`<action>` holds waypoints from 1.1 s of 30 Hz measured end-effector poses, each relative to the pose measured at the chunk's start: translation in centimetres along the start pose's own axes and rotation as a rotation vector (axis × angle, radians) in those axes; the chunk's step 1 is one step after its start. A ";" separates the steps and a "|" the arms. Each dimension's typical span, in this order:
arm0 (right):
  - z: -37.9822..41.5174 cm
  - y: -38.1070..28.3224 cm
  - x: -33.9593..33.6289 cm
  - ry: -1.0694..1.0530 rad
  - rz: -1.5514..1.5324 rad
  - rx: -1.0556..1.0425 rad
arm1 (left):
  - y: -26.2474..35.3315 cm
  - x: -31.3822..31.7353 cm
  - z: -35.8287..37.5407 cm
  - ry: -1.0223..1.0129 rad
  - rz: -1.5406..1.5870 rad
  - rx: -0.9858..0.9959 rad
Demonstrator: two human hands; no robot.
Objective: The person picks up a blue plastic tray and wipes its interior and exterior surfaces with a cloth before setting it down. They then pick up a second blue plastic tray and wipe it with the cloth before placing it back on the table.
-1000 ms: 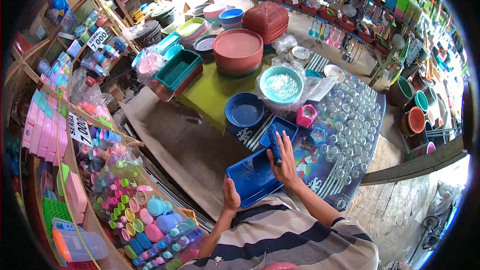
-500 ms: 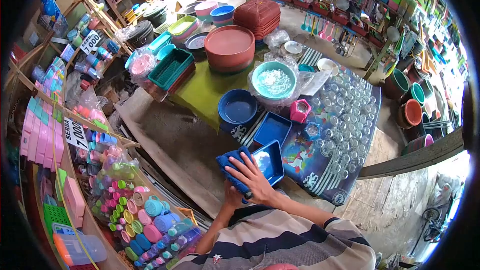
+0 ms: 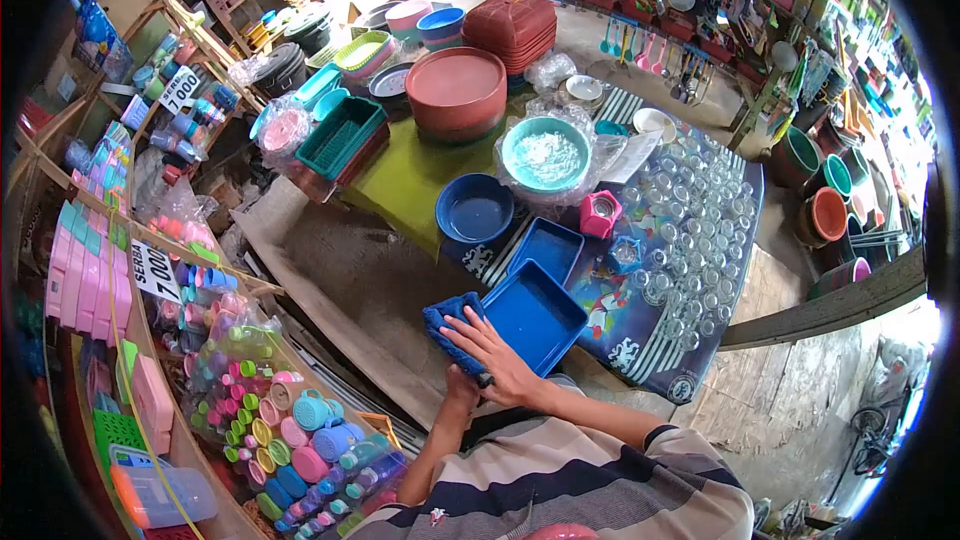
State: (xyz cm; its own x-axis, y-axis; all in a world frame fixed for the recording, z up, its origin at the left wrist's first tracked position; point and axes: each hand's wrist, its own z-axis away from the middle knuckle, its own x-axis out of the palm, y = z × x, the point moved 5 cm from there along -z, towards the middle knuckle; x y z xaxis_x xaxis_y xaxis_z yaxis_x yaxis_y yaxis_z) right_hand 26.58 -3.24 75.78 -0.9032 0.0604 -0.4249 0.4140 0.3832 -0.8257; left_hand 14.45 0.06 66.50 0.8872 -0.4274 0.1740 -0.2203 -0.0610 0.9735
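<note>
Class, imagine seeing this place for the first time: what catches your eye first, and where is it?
Probably the blue tray just below centre, with the right hand spread over a blue cloth at its left end. Next, clear containers crowd the right side of the table, and red tubs stand stacked in the upper middle.

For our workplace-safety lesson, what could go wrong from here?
The larger blue tray might slip while the right hand has the blue cloth at its side. It could knock the smaller blue tray beside it. Bumping the table might topple the crowded clear jars.
</note>
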 end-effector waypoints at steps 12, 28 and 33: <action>3.3 -0.8 0.1 -0.364 -0.035 -0.030 | -0.3 -3.8 -2.9 0.209 0.549 -0.599; 4.5 0.2 -0.2 -0.341 0.417 -0.035 | 1.3 -3.7 -4.0 0.475 0.210 -0.352; 5.0 -0.9 -1.4 -0.318 0.369 -0.084 | 2.6 -4.5 -4.0 0.450 0.295 -0.396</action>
State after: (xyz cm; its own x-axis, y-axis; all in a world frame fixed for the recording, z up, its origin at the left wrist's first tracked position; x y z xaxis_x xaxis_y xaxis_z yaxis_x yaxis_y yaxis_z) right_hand 28.01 -8.22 75.24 -0.6133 -0.0734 -0.7864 0.6772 0.4635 -0.5714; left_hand 11.55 5.41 68.81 0.9142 0.0475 0.4024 -0.3900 0.3729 0.8419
